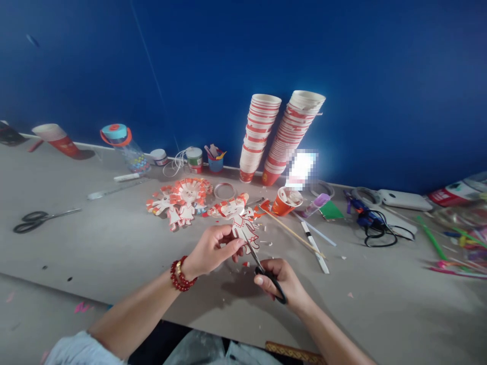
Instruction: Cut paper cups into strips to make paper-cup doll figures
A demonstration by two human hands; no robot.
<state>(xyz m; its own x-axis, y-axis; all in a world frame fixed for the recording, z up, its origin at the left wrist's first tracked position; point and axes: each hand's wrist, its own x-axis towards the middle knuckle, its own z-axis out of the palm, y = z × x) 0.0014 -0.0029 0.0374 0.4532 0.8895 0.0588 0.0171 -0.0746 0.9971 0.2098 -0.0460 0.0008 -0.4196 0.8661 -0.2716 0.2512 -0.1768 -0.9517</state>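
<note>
My left hand (216, 248), with red bead bracelets at the wrist, pinches a white paper cutout (240, 228) of a figure with red outlines. In my right hand (281, 284) are black-handled scissors (258, 263), fingers wrapped around the grips. Their blades point up and left and lie against the lower part of the cutout. Whether the blades are parted is hard to make out. Small paper scraps lie on the table beneath. Just beyond my left hand rests a group of finished-looking red and white paper figures (186, 195).
Two tall stacks of paper cups (261, 134) lean near the blue wall. An orange cup of scraps (288, 202) stands before them. Second scissors (38, 219) lie at left, near a water bottle (127, 147). A blue glue gun (359, 210) with black cable, a white marker (315, 247) and tape are at right.
</note>
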